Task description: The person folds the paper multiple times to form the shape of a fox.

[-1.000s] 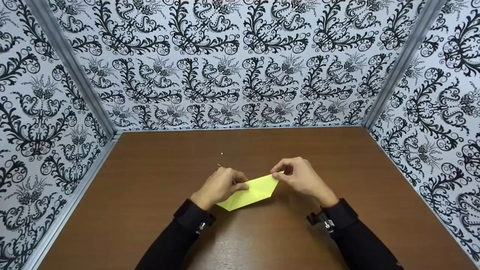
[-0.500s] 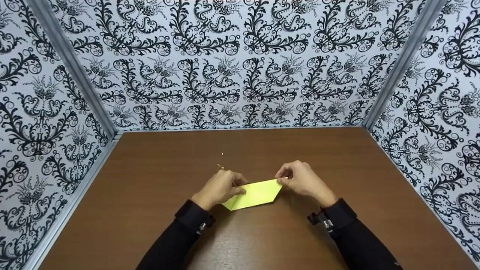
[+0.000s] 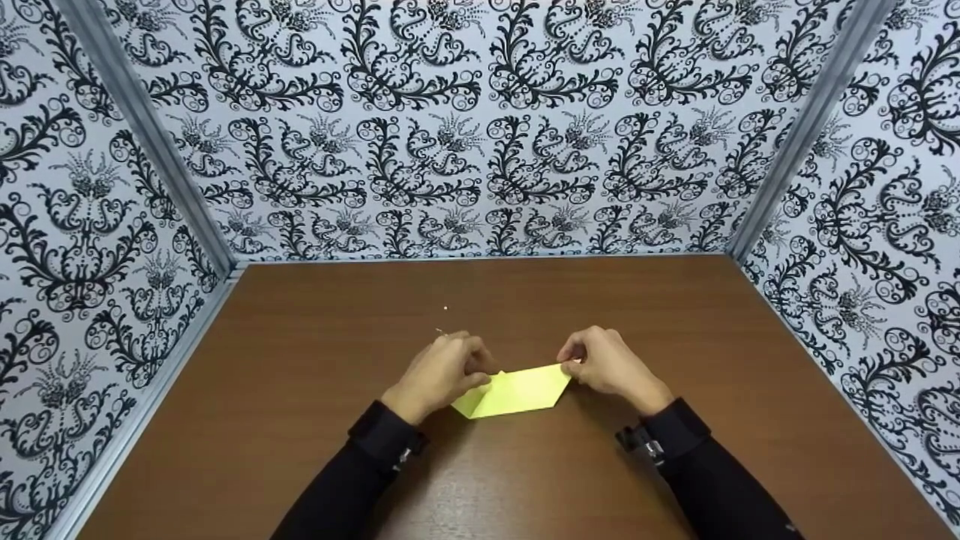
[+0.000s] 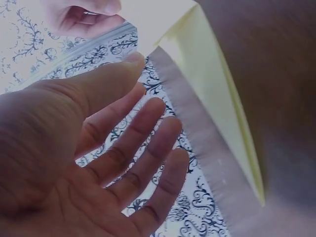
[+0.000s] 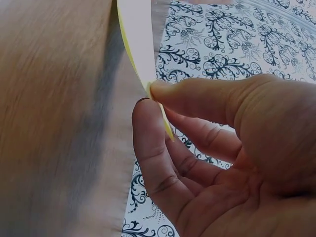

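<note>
A folded sheet of yellow paper (image 3: 523,391) is held up over the brown table, with a crease and a folded flap at its left end. My right hand (image 3: 611,366) pinches its upper right corner between thumb and index finger; the right wrist view shows the paper's edge (image 5: 138,54) running into that pinch. At the left end is my left hand (image 3: 442,375). In the left wrist view its fingers (image 4: 165,136) are loosely bent and spread, and its thumb tip is close beside the paper (image 4: 202,74). Whether that thumb touches the paper I cannot tell.
A brown wooden table (image 3: 315,315) lies under the hands. A tiny white speck (image 3: 445,307) and a small thin object (image 3: 440,331) lie beyond the left hand. Patterned black and white walls (image 3: 480,150) enclose the back and sides.
The right hand has moved slightly right and nearer, drawing the paper along and leveling it. The left fingers have come off the paper's top edge, where a small peak now shows.
</note>
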Available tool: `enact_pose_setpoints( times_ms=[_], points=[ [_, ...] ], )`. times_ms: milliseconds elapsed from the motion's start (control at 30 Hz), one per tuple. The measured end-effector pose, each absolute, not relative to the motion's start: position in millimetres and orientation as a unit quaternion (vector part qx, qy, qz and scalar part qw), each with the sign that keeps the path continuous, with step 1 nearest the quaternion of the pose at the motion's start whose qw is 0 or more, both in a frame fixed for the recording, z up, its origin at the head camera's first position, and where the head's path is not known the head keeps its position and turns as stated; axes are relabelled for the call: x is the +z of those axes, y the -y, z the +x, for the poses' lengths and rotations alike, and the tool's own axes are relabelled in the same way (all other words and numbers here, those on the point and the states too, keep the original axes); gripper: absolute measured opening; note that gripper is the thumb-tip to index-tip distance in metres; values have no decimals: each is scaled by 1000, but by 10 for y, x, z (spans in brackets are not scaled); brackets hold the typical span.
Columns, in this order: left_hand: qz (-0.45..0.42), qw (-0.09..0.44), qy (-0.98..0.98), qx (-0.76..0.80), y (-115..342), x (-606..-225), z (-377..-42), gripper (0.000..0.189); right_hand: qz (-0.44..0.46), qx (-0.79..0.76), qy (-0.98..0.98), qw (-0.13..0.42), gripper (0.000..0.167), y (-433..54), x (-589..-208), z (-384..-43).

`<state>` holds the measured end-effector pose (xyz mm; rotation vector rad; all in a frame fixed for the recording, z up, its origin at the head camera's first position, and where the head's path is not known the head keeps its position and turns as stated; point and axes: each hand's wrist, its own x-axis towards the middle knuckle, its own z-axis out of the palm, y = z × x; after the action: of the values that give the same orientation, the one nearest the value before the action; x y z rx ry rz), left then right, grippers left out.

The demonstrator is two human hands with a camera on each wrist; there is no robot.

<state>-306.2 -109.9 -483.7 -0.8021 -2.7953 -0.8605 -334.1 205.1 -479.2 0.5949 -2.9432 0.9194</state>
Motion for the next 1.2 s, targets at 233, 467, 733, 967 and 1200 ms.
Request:
enact_pose_setpoints(
  times_ms=[233,467,733,967,1200],
  points=[
    [-333,98,907,-241,1032,-4726,-2959,13,183,272,945,13,6,-2039,-4840,-3340],
    [-380,87,904,-177,971,-4772,-2889,14,172,265,949,9,5,-2033,-4866,-3340],
    [-387,64,908,-150,984,-4905,-2853,15,175,268,947,6,4,-2025,-4881,-3325],
    [-390,53,905,-164,992,-4988,-2863,15,173,261,950,3,4,-2031,-4896,-3311],
    [-395,56,901,-171,1005,-5012,-2880,12,163,240,957,9,4,-2044,-4883,-3327]
  ],
)
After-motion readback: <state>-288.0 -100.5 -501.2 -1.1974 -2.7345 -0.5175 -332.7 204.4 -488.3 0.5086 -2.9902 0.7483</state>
